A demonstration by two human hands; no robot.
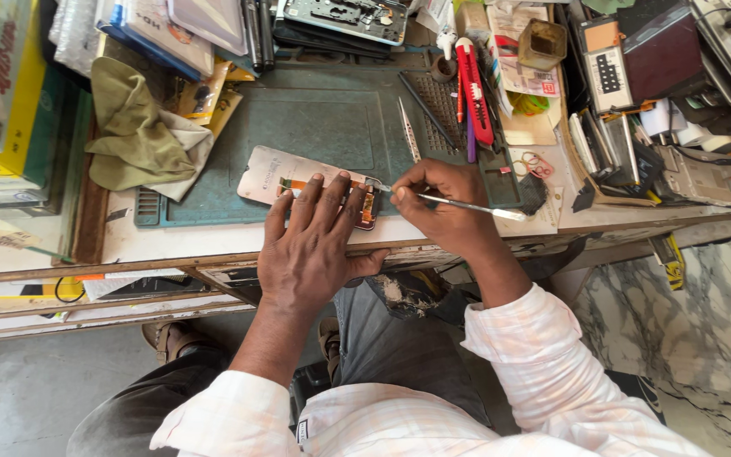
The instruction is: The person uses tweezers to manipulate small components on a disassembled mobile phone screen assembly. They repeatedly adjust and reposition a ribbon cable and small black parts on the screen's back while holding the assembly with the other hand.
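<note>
— What are the two hands doing at the middle of the frame?

— The left hand [315,241] lies flat, palm down, on an opened phone panel [298,182], its fingers [325,199] spread across the pale back of it and the thumb hooked over the front edge of the surface [162,241]. The right hand [442,203] sits just to the right, fingers pinched together round a thin metal tool [467,206] whose tip meets the panel's right end, beside an orange strip.

— And where does the panel lie?

— On a green work mat [323,118], at its lower edge, centre of the picture, slanting slightly down to the right.

— What else is around?

— Tweezers [409,131] rest on the mat just above the right hand. A red-handled cutter [473,89] stands further up, right of centre. An olive cloth [133,127] is bunched at the upper left. Small boxes and meters crowd the upper right; a yellow carton [10,76] fills the far left corner.

— The person's clothing?

— Pale checked sleeves [543,355] and dark trousers [399,347], at the bottom.
</note>
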